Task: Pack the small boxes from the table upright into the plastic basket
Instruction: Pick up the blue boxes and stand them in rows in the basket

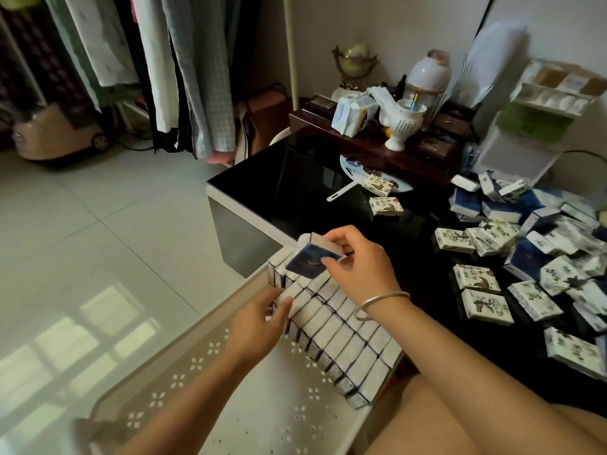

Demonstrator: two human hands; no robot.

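Right hand (358, 267) pinches one blue-faced box (313, 261) between thumb and fingers, tilted, above the far end of the packed rows (345, 330). Left hand (259, 323) lies against the open side of those rows, thumb on a top edge; cannot tell whether its fingers pinch a box or only brace. Rows stand upright along the right wall of the basket (203, 366). Loose boxes (538, 257) are heaped at the right edge of the surface (295, 178), with two more near a fan (358, 172) toward its far edge. Risks, as judged: the box goes in tilted and wedges or lands flat; pushing it down could tip the neighbours, since the rows have no support on the left side but the bracing hand. If that hand lifts early, the outer row may topple into the bare basket floor. The bracelet (381, 302) hangs close over the box tops and could snag one. Room: plenty on the basket's left half, tight at the far end where box tops rise above the rim. The reach to the heap looks unobstructed.
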